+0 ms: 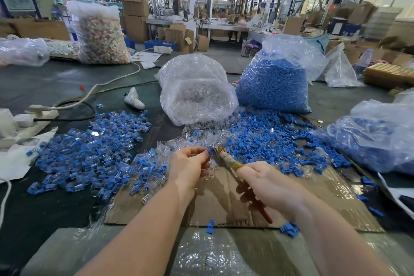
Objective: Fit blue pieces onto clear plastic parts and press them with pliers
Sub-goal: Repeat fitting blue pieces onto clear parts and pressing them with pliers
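My left hand (190, 163) pinches a clear plastic part with a blue piece (210, 150) fitted on it, at the centre above a cardboard sheet (215, 206). My right hand (266, 184) grips the handles of the pliers (226, 158), and their jaws meet the blue piece. Loose blue pieces (268, 141) lie in a heap to the right. Loose clear parts (190, 139) lie just beyond my hands. A pile of assembled blue-and-clear parts (89, 154) spreads to the left.
A clear bag of clear parts (195, 89) and a bag of blue pieces (273, 80) stand behind the heaps. Another bag with blue parts (376, 136) lies at right. White cables and a power strip (31, 116) lie at left. Bubble wrap (201, 253) covers the near edge.
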Tool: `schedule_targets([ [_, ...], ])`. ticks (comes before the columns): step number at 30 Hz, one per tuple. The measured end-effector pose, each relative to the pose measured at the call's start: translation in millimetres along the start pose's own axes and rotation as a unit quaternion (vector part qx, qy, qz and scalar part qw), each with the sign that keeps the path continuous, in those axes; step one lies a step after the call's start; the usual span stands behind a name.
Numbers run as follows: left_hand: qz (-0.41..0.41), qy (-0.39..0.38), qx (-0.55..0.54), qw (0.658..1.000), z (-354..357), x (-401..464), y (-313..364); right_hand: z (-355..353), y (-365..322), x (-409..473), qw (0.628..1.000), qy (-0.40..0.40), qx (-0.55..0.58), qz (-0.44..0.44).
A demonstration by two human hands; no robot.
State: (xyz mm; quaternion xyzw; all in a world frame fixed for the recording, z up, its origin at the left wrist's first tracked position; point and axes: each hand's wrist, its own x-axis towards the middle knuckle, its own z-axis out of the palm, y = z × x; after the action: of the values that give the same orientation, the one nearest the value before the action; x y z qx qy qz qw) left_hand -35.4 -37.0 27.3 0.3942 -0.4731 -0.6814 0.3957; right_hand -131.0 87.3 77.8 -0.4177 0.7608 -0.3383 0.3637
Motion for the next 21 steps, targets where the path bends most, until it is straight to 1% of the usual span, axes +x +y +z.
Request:
schedule_targets([
  [3, 0.001, 0.005, 0.002, 1.0, -1.2, -1.9, 2.5, 1.1, 0.1, -0.9, 0.999, -0.029, 0.022, 0.01],
  [7, -0.002, 0.005, 0.009, 1.0, -2.2, -4.8, 3.6, 2.1, 2.5, -0.7, 0.998, -0.055, 0.008, 0.019],
  [15, 0.002, 0.035, 0.03, 0.999, -4.5, -0.2, 0.9, 4.3, 3.8, 3.1, 0.998, -0.067, 0.003, 0.015],
  [21, 0.001, 0.042, 0.036, 0.998, -4.6, -0.4, 1.6, 3.1, 2.8, 2.8, 0.997, -0.079, 0.0, 0.008],
])
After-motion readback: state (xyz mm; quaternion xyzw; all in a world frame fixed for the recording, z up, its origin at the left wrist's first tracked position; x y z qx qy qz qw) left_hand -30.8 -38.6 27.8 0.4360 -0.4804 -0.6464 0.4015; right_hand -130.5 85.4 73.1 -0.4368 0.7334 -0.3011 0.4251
